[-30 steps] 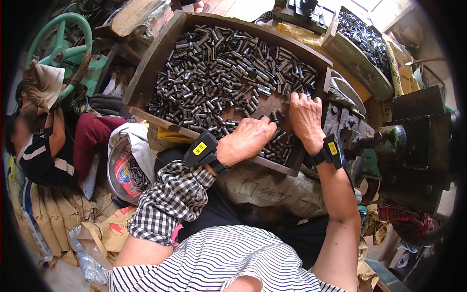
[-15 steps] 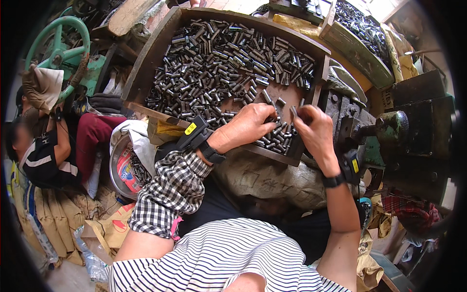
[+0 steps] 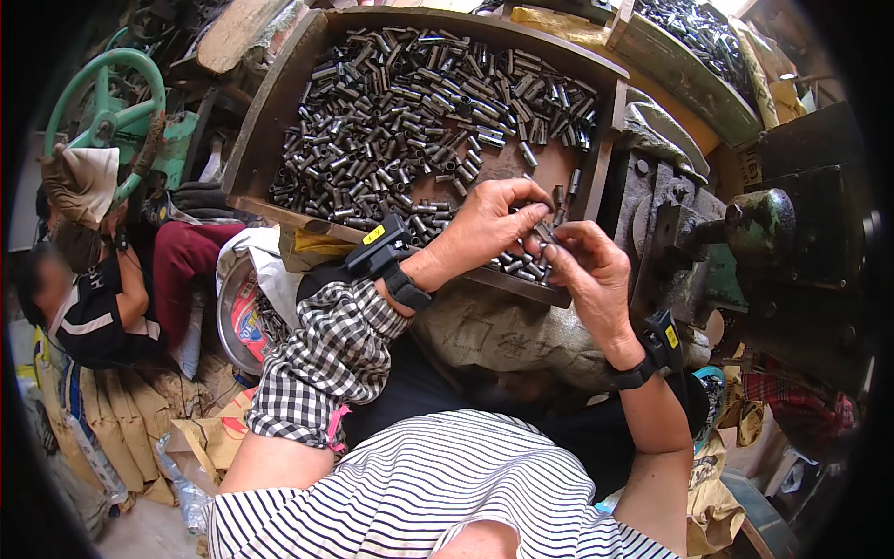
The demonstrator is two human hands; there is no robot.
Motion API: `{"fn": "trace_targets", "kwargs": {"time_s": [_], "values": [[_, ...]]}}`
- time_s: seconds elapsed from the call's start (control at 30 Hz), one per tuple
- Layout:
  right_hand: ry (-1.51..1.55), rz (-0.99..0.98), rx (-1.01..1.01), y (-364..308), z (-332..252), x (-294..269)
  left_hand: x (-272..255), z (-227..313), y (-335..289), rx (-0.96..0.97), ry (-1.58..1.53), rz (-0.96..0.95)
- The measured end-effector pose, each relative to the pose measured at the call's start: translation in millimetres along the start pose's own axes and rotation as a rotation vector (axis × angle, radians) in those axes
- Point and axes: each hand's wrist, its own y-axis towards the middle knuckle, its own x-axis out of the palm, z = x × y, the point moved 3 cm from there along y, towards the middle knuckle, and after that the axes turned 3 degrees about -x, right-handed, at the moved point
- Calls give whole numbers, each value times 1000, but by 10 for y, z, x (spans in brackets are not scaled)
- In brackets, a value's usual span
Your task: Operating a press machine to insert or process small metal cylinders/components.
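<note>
Over the near right corner of a wooden tray (image 3: 272,88), my two hands meet with their fingertips almost touching. My left hand (image 3: 489,228) is closed in a pinch at a small dark metal tube (image 3: 546,233). From the other side, my right hand (image 3: 591,275) has its thumb and fingers pinched at the lower end of the same tube. The fingers partly cover it, so whether a second piece is in the grip cannot be made out. Many loose short metal tubes (image 3: 382,130) fill the tray, densest at its left and far side.
A dark machine (image 3: 792,233) with a rounded knob stands close right of the tray. Another wooden box of metal pieces (image 3: 694,56) is at the far right. On the left are a green handwheel (image 3: 107,116), a metal basin (image 3: 228,321) and a seated person (image 3: 102,298).
My right hand has come left and down to meet my left hand. Both now pinch at one tube, where before they were apart. The view has shifted slightly.
</note>
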Motion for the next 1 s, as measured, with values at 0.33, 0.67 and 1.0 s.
{"fn": "trace_targets", "kwargs": {"time_s": [0.33, 0.67, 1.0], "values": [[124, 32, 63, 118, 13, -210, -1, 33, -13, 13, 73, 64], [264, 69, 114, 137, 39, -221, -30, -44, -8, -78, -375, -16], [375, 106, 165, 130, 51, -235, -1, -36, 0, -107, -471, -59]]}}
